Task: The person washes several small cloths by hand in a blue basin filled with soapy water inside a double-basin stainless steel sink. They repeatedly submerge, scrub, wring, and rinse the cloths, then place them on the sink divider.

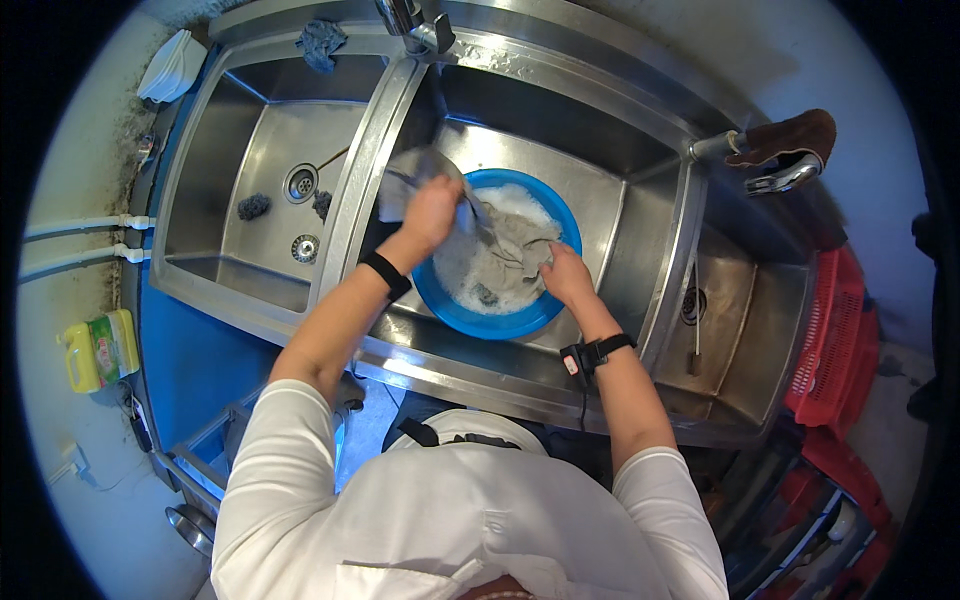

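Observation:
A blue plastic basin (499, 328) holding soapy, foamy water stands in the middle bowl of a stainless steel sink (592, 157). Over the basin's left rim, my left hand (435, 210) grips a greyish cloth (409, 169), part of which is lifted out to the left and looks blurred. At the right side of the basin, my right hand (564, 274) pinches a wet beige-grey cloth (517, 236) that lies in the suds. Whether both hands hold one and the same cloth is unclear. A small dark clump (486, 295) sits in the foam.
The left bowl (277, 127) contains dark scouring pads (253, 206) and a drain strainer (304, 248). A grey rag (321, 45) hangs on its back rim. A faucet (409, 22) rises behind; another tap (784, 176) with brown cloth is right. Red plastic baskets (832, 337) adjoin the right bowl.

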